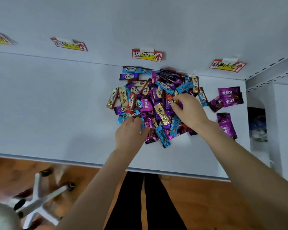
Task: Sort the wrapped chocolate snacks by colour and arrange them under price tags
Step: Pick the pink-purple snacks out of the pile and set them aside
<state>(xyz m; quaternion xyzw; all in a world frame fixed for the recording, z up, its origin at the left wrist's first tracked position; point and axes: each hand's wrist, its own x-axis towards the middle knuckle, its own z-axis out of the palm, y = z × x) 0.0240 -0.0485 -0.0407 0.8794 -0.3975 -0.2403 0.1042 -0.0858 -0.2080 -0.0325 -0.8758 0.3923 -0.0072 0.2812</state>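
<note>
A mixed heap of wrapped snacks [156, 103] in blue, gold, purple, red and pink lies on the white shelf [56, 105], below the blue price tag [147, 55]. A few pink KISS packs [229, 97] sit apart under the pink price tag [227, 65], and another pink pack [226, 125] lies nearer. My left hand [130, 131] rests on the heap's near left edge, fingers curled into the wrappers. My right hand [188, 108] reaches into the heap's right side, fingertips pinching among wrappers by a red one [169, 97]; which snack it grips is unclear.
Two more price tags hang on the back wall, one [69, 44] left of centre and one [0, 39] at the far left. A shelf upright [271, 75] bounds the right side. A chair base [38, 196] stands on the wooden floor below.
</note>
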